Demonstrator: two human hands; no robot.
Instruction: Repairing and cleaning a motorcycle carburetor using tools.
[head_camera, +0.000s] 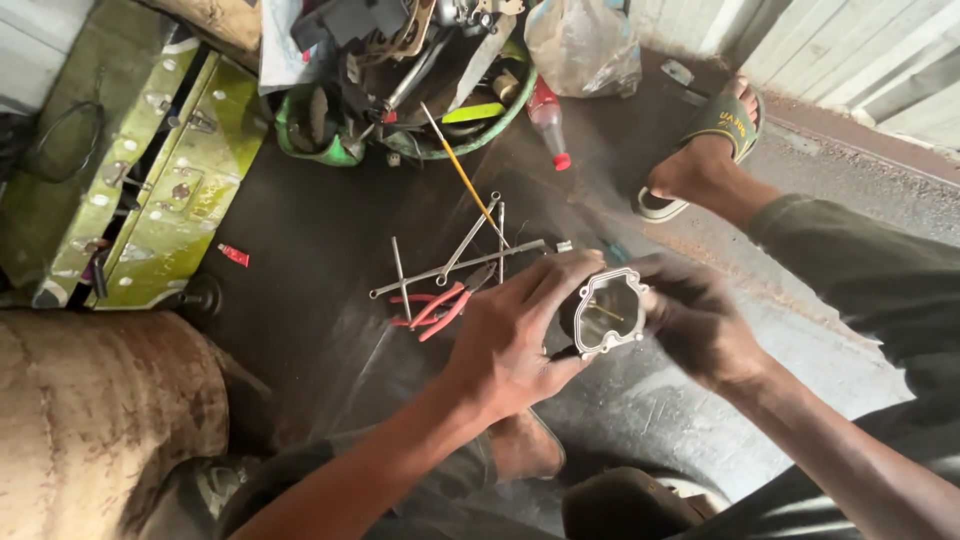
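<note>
Near, hands: left hand and right hand meet over the dark floor, both closed on one metal housing.
Fingers: left fingers curl over its far-left rim; the right ones wrap its right side. How tightly, I cannot tell.
Housing: held above the floor, open face up, pale gasket edge and a thin brass rod inside.
Step in hand: looks like inspecting or seating the gasket face; a next move would call for a steady two-handed hold.
Middle: red-handled pliers and wrenches lie just left of the hands.
Far: green basin of parts, red-capped bottle, sandalled foot.
Room: bare floor left of the pliers; right side crowded by the leg.
</note>
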